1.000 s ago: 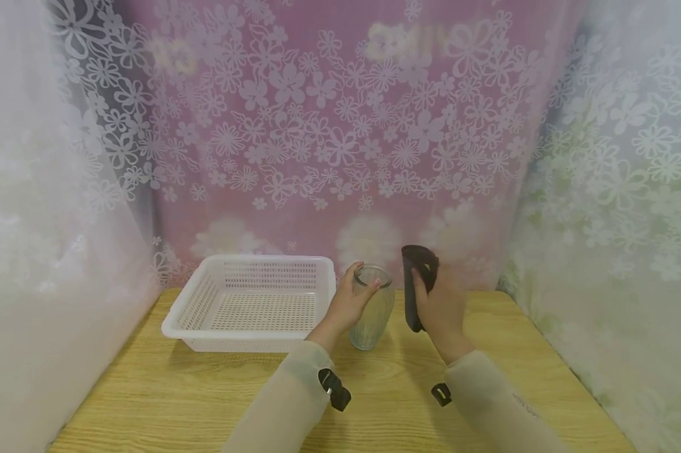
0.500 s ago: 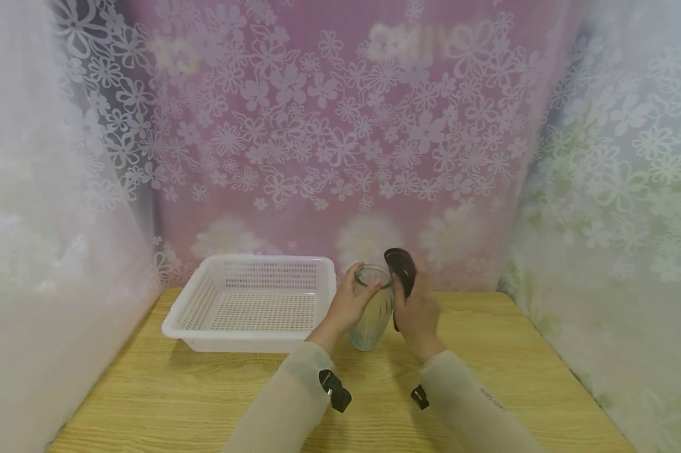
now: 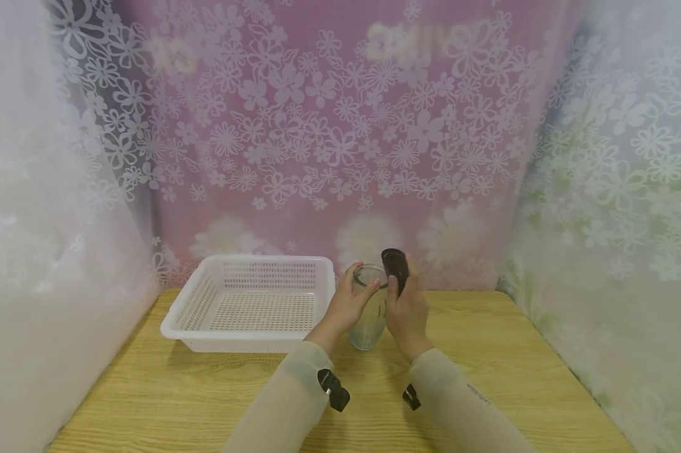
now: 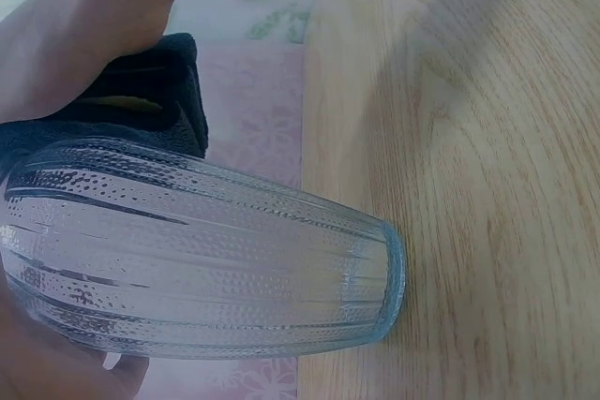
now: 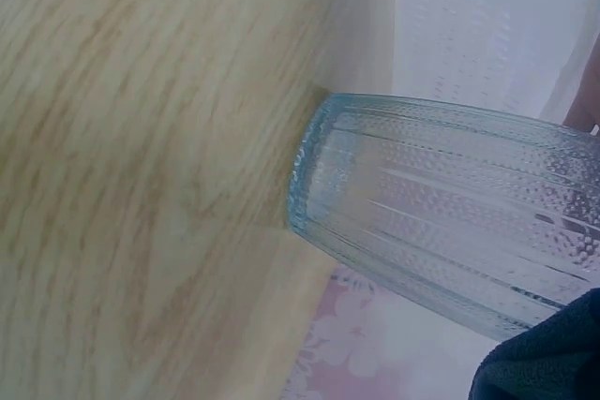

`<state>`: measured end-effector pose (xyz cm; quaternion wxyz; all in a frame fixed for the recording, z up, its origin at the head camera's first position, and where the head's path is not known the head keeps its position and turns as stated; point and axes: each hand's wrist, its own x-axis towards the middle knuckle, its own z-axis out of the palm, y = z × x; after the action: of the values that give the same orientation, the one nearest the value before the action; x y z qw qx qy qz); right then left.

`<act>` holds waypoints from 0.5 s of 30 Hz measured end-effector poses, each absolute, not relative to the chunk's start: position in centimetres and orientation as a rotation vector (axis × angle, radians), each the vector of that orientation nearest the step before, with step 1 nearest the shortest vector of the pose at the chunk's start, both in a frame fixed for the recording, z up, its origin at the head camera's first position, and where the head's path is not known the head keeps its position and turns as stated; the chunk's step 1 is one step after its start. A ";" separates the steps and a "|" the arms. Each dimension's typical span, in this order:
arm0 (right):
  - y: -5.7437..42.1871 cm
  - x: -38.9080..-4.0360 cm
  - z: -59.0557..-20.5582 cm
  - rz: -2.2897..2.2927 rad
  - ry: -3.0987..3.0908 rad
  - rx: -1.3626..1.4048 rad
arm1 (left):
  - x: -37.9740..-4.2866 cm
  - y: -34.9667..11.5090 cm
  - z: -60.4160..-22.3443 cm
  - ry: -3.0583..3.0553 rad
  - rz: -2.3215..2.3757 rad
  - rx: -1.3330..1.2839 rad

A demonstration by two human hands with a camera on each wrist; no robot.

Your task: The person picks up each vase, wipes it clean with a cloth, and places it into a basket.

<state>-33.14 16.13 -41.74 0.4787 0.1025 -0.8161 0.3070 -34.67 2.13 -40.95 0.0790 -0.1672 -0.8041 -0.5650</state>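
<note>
A clear ribbed glass vase (image 3: 367, 324) stands on the wooden table, slightly tilted in the head view. My left hand (image 3: 343, 307) grips it near the rim, thumb on the near side. In my right hand (image 3: 409, 318) is a folded dark cloth (image 3: 395, 267), held against the vase's upper right side. The left wrist view has the cloth (image 4: 159, 86) lying along the glass vase (image 4: 216, 259), with the right hand above it. From the right wrist, the vase's base (image 5: 305, 166) meets the tabletop, and a corner of the cloth (image 5: 544, 362) touches the glass.
A white perforated plastic basket (image 3: 244, 336) sits on the table (image 3: 165, 402) to the left of the vase. Behind the table hangs a pink floral curtain (image 3: 340, 145). Pale translucent sheets (image 3: 617, 251) close off both sides.
My right hand has moved left with the folded cloth, from apart from the vase to against its side. The left hand and the vase have stayed in place.
</note>
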 end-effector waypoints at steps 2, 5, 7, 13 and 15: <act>16.2 -33.3 -41.8 0.772 -2.014 0.230 | -34.7 2.1 -41.0 -2.409 -1.687 -0.492; 16.3 -33.4 -41.9 0.802 -2.035 0.202 | -34.7 2.2 -41.0 -2.416 -1.686 -0.484; 16.3 -33.6 -42.0 0.815 -2.044 0.187 | -34.6 2.2 -40.9 -2.420 -1.683 -0.481; 16.7 -34.3 -42.4 0.832 -2.047 0.158 | -34.5 2.2 -40.8 -2.414 -1.687 -0.475; 16.9 -34.5 -42.6 0.837 -2.057 0.148 | -34.4 2.2 -40.8 -2.411 -1.688 -0.479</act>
<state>-34.47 16.91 -42.61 0.4419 0.0598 -0.8291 0.3373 -34.42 2.21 -40.79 0.0798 -0.1603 -0.8060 -0.5641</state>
